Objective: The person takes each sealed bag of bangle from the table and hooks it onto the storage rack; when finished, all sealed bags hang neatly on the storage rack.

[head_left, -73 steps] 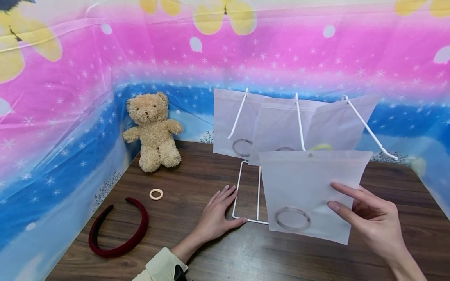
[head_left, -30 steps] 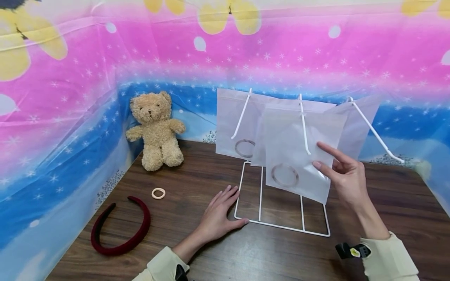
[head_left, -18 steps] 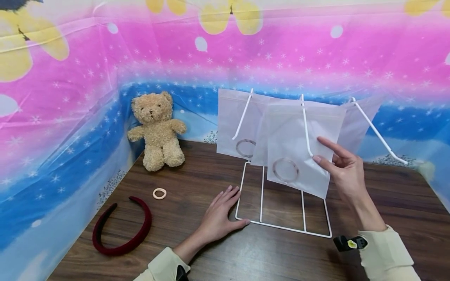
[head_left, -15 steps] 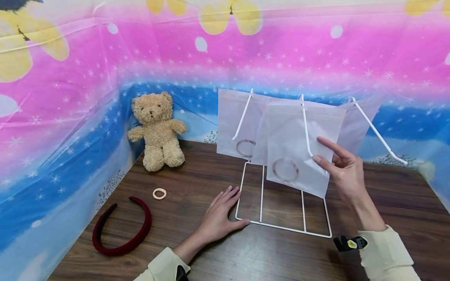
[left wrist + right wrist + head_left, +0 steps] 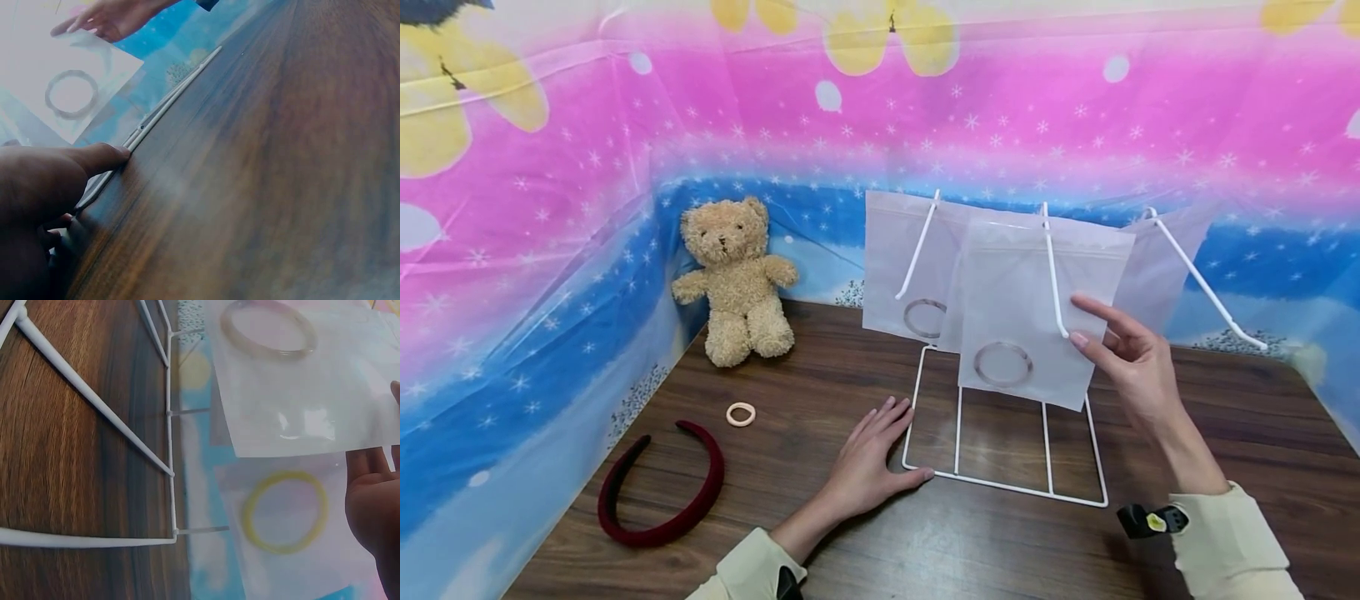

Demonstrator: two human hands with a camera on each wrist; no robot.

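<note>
My left hand [image 5: 868, 462] lies palm down on the table, thumb and fingertips at the corner of the base of a white wire rack [image 5: 1000, 485]. My right hand [image 5: 1135, 358] is at the right edge of a frosted zip bag [image 5: 1011, 283] on the rack's middle hook [image 5: 1054, 279]. Its extended index finger and thumb overlap the bag's front, and other fingers pass behind the edge. The bag hangs flat, with a brownish bangle [image 5: 1032, 367] showing inside. In the right wrist view, a yellow bangle [image 5: 249, 515] shows in another bag beyond.
More frosted bags hang behind, including a left bag [image 5: 891, 267] and a right bag [image 5: 1157, 287]. A teddy bear [image 5: 733, 283] sits at the back left. A dark red headband [image 5: 707, 479] and a cream ring [image 5: 728, 414] lie on the wooden table [image 5: 805, 367].
My right hand has brought the front bag back onto the middle hook. In the last half second the bag has swung slightly left, and its crease has flattened. The left hand stays on the base.
</note>
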